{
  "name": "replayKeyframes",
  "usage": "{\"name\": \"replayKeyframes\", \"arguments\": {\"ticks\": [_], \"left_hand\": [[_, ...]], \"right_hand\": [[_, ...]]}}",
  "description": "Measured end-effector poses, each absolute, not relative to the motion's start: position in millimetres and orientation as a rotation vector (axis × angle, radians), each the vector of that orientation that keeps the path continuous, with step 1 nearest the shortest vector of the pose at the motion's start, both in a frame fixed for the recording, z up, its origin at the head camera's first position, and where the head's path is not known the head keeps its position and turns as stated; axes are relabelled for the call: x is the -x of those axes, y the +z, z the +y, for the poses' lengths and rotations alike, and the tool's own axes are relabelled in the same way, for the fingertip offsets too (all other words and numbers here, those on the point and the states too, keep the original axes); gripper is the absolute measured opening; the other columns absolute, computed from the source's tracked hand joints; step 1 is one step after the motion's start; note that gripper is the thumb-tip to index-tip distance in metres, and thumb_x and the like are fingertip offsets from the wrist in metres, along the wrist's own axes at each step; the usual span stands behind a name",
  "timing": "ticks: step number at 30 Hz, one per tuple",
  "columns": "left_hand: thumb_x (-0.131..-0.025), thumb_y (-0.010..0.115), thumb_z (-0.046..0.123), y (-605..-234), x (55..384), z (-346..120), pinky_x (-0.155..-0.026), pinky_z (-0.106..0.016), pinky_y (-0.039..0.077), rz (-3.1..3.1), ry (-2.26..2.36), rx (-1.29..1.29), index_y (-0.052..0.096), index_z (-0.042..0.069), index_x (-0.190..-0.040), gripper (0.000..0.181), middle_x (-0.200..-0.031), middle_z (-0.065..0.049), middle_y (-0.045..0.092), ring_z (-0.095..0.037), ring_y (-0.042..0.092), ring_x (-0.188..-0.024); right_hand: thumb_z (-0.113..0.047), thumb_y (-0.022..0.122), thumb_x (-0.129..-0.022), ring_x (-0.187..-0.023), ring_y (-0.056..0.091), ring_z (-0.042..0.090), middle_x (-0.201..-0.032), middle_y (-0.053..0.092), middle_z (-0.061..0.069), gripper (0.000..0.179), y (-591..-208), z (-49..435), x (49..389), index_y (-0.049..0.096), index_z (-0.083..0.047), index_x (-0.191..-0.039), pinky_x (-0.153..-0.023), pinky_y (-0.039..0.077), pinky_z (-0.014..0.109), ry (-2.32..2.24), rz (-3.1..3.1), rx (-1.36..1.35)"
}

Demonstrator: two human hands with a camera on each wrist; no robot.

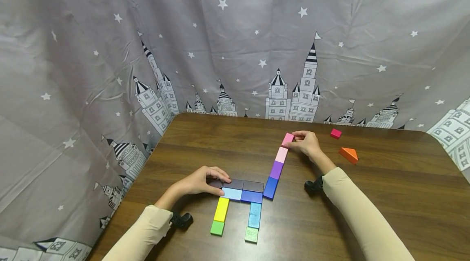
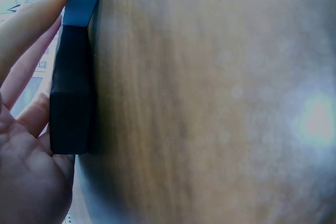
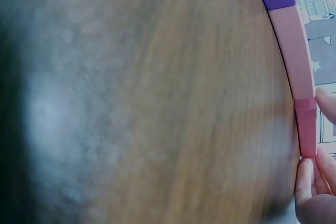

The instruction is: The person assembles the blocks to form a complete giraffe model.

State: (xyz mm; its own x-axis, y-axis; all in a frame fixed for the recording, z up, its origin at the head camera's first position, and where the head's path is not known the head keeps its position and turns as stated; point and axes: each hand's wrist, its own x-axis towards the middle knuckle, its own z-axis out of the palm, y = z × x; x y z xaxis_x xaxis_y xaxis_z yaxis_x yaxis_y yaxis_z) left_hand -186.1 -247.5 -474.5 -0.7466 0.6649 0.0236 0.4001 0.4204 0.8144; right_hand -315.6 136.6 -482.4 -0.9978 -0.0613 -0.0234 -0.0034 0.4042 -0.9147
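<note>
On the wooden table, coloured blocks lie flat, end to end and side by side. My right hand pinches the pink block at the far end of a slanting row. Below it run a pale pink block, a purple block and a blue block. My left hand curls around the left end of the double row, thumb at the light blue block and fingers along the dark block. A dark end piece sits within that hand, partly hidden.
Two short columns hang below the double row: yellow over green, and teal blue over light green. A red block and an orange triangular block lie apart at right. Behind hangs a grey castle-print curtain.
</note>
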Motion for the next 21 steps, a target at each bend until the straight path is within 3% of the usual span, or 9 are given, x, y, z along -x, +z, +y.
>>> {"name": "replayKeyframes", "arguments": {"ticks": [21], "left_hand": [[-0.082, 0.084, 0.02, -476.9, 187.8, -249.5, -0.101, -0.028, 0.043, 2.384, 1.229, -0.922, 0.075, 0.009, -0.116, 0.037, -0.117, 0.001, 0.068, -0.016, 0.059, -0.115]], "right_hand": [[-0.004, 0.087, -0.074, -0.101, 0.061, 0.033, -0.109, 0.066, 0.027, 0.052, -483.3, 134.8, 315.0, 0.064, 0.014, -0.117, -0.071, 0.046, 0.013, -1.732, 2.553, 0.083]]}}
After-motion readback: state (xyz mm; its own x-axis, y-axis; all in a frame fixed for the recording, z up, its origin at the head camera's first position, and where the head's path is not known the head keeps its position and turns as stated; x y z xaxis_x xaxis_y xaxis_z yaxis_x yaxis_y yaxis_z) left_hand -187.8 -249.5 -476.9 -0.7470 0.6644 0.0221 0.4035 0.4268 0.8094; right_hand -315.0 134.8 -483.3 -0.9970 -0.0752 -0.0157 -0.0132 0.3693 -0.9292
